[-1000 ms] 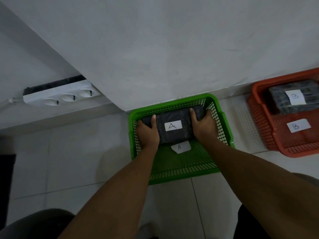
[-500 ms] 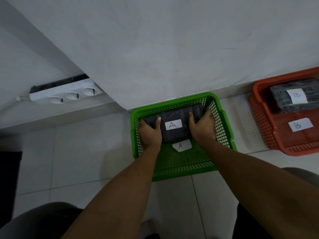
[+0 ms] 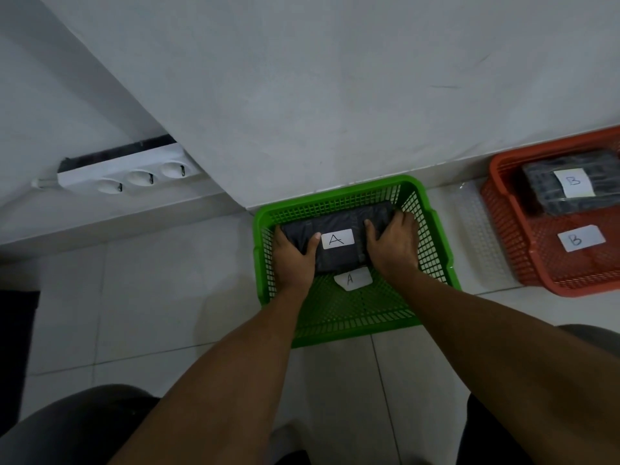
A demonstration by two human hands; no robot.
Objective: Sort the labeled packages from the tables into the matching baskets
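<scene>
A dark grey package with a white "A" label [image 3: 339,243] lies inside the green basket [image 3: 432,229], at its far end. My left hand [image 3: 293,260] grips the package's left end and my right hand [image 3: 394,246] grips its right end. A second "A" tag [image 3: 352,279] lies on the basket floor just in front of the package. At the right edge stands an orange basket [image 3: 503,250] holding a dark package labelled "B" [image 3: 570,187] and a "B" tag [image 3: 580,238] on its floor.
Both baskets stand on a white tiled floor against a white wall. A white power strip [image 3: 127,176] is on the wall to the left. A clear perforated piece [image 3: 476,236] lies between the baskets. My dark-clothed knees fill the bottom corners.
The package has gone slightly deeper toward the green basket's far wall with both hands still on it. The view has shifted a little.
</scene>
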